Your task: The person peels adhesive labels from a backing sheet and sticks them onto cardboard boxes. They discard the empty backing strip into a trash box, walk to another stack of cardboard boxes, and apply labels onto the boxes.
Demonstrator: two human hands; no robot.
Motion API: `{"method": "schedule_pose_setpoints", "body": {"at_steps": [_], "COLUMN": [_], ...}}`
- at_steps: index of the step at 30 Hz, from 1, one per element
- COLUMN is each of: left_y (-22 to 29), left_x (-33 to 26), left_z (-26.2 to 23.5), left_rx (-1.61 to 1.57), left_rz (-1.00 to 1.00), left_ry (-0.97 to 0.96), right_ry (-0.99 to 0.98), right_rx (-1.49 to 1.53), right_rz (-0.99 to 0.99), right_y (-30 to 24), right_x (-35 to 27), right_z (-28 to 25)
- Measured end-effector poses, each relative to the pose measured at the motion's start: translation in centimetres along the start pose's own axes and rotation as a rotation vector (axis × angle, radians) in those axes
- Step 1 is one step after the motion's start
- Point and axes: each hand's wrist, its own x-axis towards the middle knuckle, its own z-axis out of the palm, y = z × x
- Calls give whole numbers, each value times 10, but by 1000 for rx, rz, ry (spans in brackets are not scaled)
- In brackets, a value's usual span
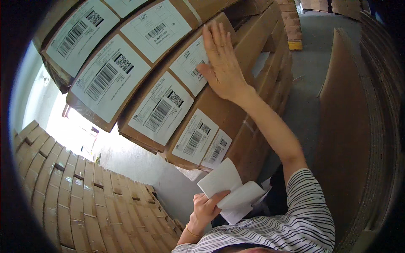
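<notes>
My right hand [225, 69] lies flat with its fingers stretched out on the side of a long brown cardboard box. Its palm and thumb touch the right part of a white label [185, 63] with printed text and a barcode. Down by my body, my left hand [205, 209] is closed on a bunch of white label sheets [223, 182], which curl and fold over one another. Below the box under my right hand, another carton carries a barcode label [195, 137] and a smaller label [217, 149]. Larger labels [158, 111] sit on the neighbouring boxes.
Flat cartons are stacked before me, with more labels [109, 80] toward the upper left. A tall wall of stacked cardboard [93, 198] stands at the lower left. Upright cardboard sheets [346, 126] line the right side. Grey floor [310, 63] runs between them and the stack.
</notes>
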Motion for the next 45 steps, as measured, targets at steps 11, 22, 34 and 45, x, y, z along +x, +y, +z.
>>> {"method": "schedule_pose_setpoints", "body": {"at_steps": [11,22,34,45], "left_y": [4,8,-19,-12], "left_x": [12,42,54,43], "left_z": [-3,9,31,28], "left_rx": [-158,-309,-215,-131], "left_rz": [-89,-123,-183,-179], "left_ry": [192,84,130,59], "right_ry": [-566,-799,-884,-798], "right_rx": [1026,640,788,869], "right_rz": [-156,-36,950,780], "right_y": [-89,-78,-59,-55], "right_x": [-31,-67,-141,-135], "right_z": [-67,-143,-144,-128]}}
